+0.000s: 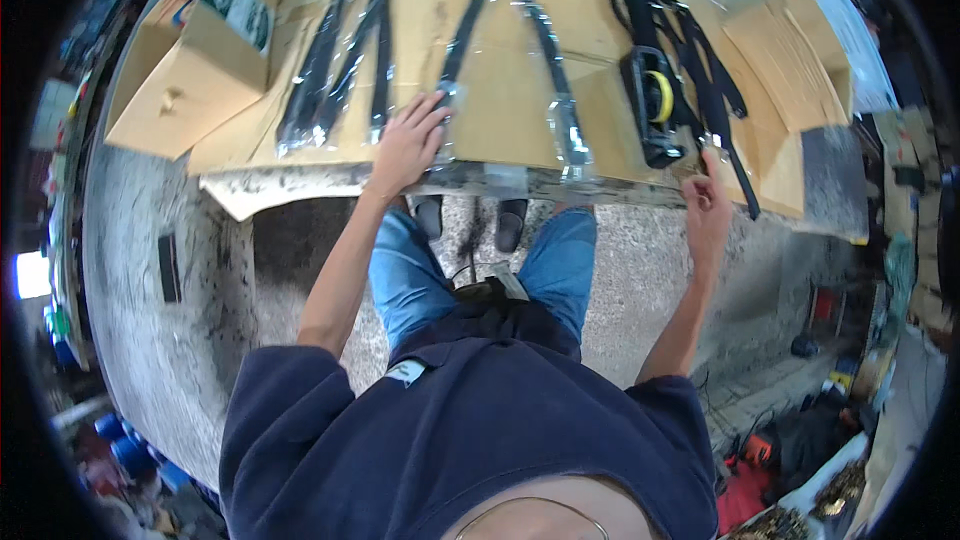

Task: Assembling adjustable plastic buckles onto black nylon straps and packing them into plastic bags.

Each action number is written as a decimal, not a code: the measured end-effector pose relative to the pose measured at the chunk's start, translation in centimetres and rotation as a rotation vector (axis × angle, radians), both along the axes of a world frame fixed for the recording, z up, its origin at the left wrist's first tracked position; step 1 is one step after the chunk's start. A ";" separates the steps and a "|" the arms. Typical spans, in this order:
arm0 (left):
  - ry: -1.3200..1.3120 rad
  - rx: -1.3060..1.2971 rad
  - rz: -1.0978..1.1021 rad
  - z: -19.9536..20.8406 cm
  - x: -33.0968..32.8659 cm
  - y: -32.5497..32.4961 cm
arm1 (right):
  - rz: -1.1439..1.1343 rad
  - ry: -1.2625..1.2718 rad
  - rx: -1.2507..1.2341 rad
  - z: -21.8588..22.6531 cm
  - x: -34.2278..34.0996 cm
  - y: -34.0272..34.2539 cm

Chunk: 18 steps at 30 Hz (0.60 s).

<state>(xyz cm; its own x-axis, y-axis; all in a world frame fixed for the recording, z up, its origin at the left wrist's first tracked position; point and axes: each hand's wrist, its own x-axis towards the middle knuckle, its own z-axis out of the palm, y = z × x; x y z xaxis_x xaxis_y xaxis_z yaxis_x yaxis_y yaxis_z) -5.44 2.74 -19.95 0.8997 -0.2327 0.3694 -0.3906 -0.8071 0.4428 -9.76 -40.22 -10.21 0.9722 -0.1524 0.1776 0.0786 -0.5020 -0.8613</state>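
My left hand (408, 140) lies with its fingers stretched over the lower part of a black strap (462, 45), which has clear, shiny tape or film on it. This strap spreads into an upside-down V, and its right leg ends in glossy clear film near the table's front edge. My right hand (706, 215) is raised by the front edge, index finger extended and the others curled. A small shiny bit shows at that fingertip, too small to name. Beside it sits what looks like a black tape dispenser (650, 105) with a yellow ring, among loose black straps (712, 75).
Flattened cardboard (400, 30) covers the table. More film-covered black straps (345, 50) lie to the left. Open cardboard boxes stand at the left (190, 90) and right (785, 55). Below the front edge are my legs and a grey floor (640, 290). Clutter lines both sides.
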 end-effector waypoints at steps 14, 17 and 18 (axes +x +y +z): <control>0.014 0.036 0.050 0.0 -1.0 0.9 | 0.516 0.325 0.364 -3.2 12.5 20.6; 0.004 0.006 0.044 0.1 -0.9 1.0 | 0.543 0.636 0.621 -3.5 14.5 24.4; 0.002 0.006 0.044 0.2 -0.9 0.8 | 0.530 0.671 0.581 -4.0 15.1 25.2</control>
<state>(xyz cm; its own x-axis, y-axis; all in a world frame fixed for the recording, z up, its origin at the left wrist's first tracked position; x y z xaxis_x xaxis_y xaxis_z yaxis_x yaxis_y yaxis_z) -6.30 3.57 -19.71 0.9097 -0.1951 0.3666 -0.3539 -0.8260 0.4388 5.30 -15.04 -14.24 0.8115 0.4354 -0.3897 -0.4171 -0.0354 -0.9082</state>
